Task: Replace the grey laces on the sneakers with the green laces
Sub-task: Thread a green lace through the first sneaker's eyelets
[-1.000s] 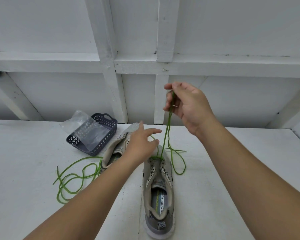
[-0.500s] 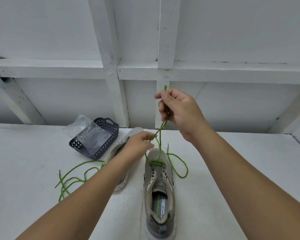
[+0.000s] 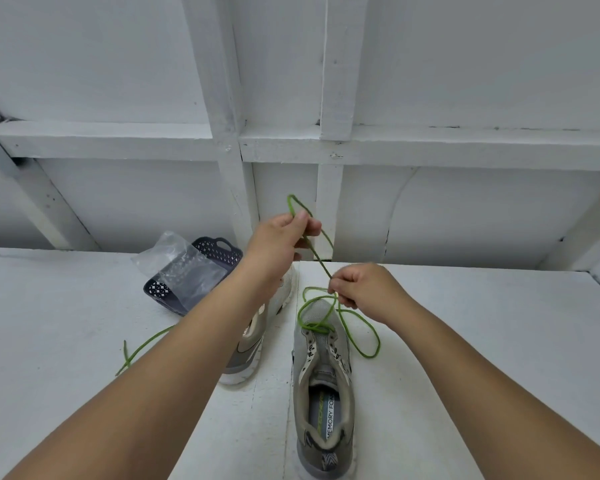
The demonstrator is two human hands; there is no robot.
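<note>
Green lace through only the toe eyelets: uneven ends and snags are the risk.

On the white table [image 3: 465, 341], the near sneaker [image 3: 323, 393] at 6 o'clock carries the green lace [image 3: 317, 328] across its front eyelets only. The right hand [image 3: 368, 292] pinches one strand just above the toe; at 12 o'clock the left hand [image 3: 278, 244] pinches the other, raised high. Pulling unevenly could slide the lace out of an eyelet, and the slack loop [image 3: 364, 341] at 3 o'clock might knot. The second sneaker [image 3: 257, 337] and second green lace [image 3: 142, 348] wait at 9 o'clock, before the basket [image 3: 219, 247].
</note>
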